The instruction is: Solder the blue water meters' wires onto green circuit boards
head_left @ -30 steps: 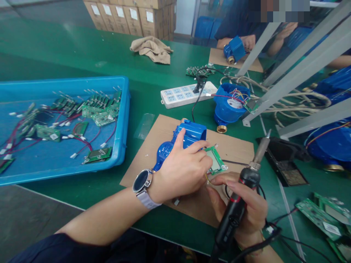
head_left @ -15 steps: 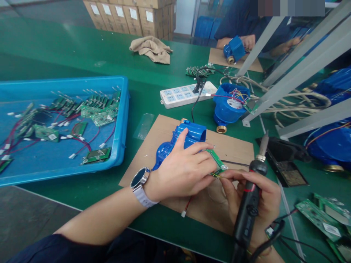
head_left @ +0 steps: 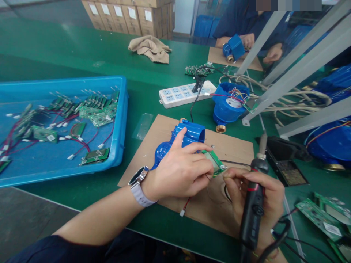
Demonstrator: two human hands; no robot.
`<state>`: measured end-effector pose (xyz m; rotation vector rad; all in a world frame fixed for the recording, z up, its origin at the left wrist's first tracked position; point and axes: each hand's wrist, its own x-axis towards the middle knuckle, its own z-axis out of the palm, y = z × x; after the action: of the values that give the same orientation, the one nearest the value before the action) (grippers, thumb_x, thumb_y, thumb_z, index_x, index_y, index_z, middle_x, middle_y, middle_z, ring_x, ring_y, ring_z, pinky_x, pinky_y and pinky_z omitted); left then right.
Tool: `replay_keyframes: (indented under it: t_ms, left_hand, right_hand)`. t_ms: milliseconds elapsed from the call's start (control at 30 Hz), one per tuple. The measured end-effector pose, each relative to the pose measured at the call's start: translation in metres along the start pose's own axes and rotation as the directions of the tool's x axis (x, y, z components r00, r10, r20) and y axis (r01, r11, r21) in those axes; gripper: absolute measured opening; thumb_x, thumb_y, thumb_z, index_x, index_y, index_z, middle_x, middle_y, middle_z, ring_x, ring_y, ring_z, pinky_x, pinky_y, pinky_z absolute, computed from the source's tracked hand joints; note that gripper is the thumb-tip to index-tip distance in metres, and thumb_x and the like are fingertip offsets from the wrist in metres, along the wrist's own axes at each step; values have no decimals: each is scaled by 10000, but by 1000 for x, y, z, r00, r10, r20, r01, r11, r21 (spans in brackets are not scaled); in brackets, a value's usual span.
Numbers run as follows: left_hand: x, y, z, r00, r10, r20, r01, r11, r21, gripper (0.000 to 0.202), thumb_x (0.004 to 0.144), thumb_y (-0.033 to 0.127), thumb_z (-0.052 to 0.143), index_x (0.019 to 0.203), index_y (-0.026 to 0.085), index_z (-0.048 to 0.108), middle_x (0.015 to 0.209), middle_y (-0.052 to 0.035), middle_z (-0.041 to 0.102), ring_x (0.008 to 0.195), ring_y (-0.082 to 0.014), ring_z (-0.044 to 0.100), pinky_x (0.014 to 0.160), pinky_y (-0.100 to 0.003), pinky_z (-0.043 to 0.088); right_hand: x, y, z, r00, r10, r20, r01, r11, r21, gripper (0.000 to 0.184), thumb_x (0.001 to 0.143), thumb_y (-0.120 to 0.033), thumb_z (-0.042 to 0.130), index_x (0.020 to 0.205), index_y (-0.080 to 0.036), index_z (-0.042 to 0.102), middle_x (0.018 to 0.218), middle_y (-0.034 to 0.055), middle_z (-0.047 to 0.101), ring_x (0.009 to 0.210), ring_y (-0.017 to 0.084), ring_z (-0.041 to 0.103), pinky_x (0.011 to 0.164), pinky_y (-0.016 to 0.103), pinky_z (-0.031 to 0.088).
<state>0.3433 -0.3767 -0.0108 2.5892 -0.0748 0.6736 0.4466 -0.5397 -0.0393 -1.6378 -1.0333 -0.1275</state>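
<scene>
A blue water meter [head_left: 189, 132] lies on its side on a sheet of cardboard [head_left: 233, 142]. My left hand [head_left: 181, 168] rests over it, index finger stretched along the housing. Its other fingers are curled at a green circuit board with a small screen [head_left: 214, 162], steadying it beside the meter; thin wires show under the fingers. A black soldering iron [head_left: 253, 208] lies in my right hand [head_left: 260, 197], metal tip pointing up and away. My right thumb and index finger are pinched near the board's corner; anything between them is too small to make out.
A blue tray [head_left: 120, 146] of wired boards stands left. Behind are a white power strip [head_left: 189, 94], another water meter [head_left: 229, 109] and a rag [head_left: 150, 49]. Metal posts [head_left: 301, 65], a black iron stand [head_left: 287, 168] and loose boards [head_left: 326, 219] stand right. A co-worker's hands are opposite.
My right hand and the soldering iron have shifted slightly right, away from the board. My left fingers have drawn back, showing more of the screen. One co-worker's hand has moved left and lower.
</scene>
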Motion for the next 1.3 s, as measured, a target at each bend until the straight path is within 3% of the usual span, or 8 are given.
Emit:
replay_keyframes:
  t_ms: [100,167,267,367,733,1100,1200,1300]
  left_hand:
    - [0,0,0,1000,-12,4,12,1000,9,128,827,181,554,712,224,589,721,67,697,1151,-151,566,1160,-517,-11]
    - [0,0,0,1000,-16,15,16,1000,22,124,823,188,553,712,226,593,722,66,695,1162,-154,559,1158,-524,-7]
    - [0,0,0,999,-21,37,20,999,40,117,813,188,550,723,232,608,759,65,705,1182,-162,543,1157,-537,-3]
    - [0,-1,-1,999,-21,47,19,999,39,122,812,190,547,722,236,615,786,56,712,1194,-173,533,1153,-553,-5]
    - [1,2,5,999,-48,15,45,984,170,112,809,164,519,745,194,606,843,-12,712,1221,-235,510,1133,-622,-3]
    - [1,3,9,999,-41,17,35,963,267,101,824,183,531,828,184,631,888,-19,718,1221,-223,500,1145,-621,-32]
    - [1,3,8,999,-43,33,33,965,261,105,831,178,520,799,176,620,875,-19,714,1239,-222,488,1140,-620,-67]
    - [1,3,8,998,-46,49,32,967,253,103,829,166,517,782,170,608,889,-19,711,1245,-222,486,1134,-621,-89]
  right_hand:
    - [3,5,-6,999,20,-34,-22,999,-47,333,710,-109,715,951,-215,511,785,-9,644,677,154,654,637,312,542]
    - [5,11,-10,999,-25,41,27,998,-63,371,691,-116,731,977,-214,515,868,20,670,768,186,676,729,371,555]
    - [5,20,-13,972,-74,222,84,996,-38,498,703,-131,726,1127,-220,480,1172,97,622,1067,251,624,931,489,499]
    - [2,26,-10,948,-99,301,133,987,-94,557,734,-137,706,1219,-222,445,1297,112,542,1200,249,540,985,478,471]
    - [-5,19,8,974,-86,211,150,939,-311,453,785,-255,675,1195,-224,484,1197,102,606,1099,254,594,884,446,514]
    - [-3,22,-5,947,-83,311,180,937,-300,563,766,-274,701,1266,-217,451,1298,112,557,1165,283,554,954,491,465]
    - [-2,23,-12,949,-97,300,187,939,-287,520,778,-245,688,1250,-220,473,1265,96,586,1148,271,571,940,476,471]
    - [0,21,-19,962,-107,252,169,956,-238,363,822,-186,628,1170,-245,541,1138,48,662,1018,227,645,872,413,506]
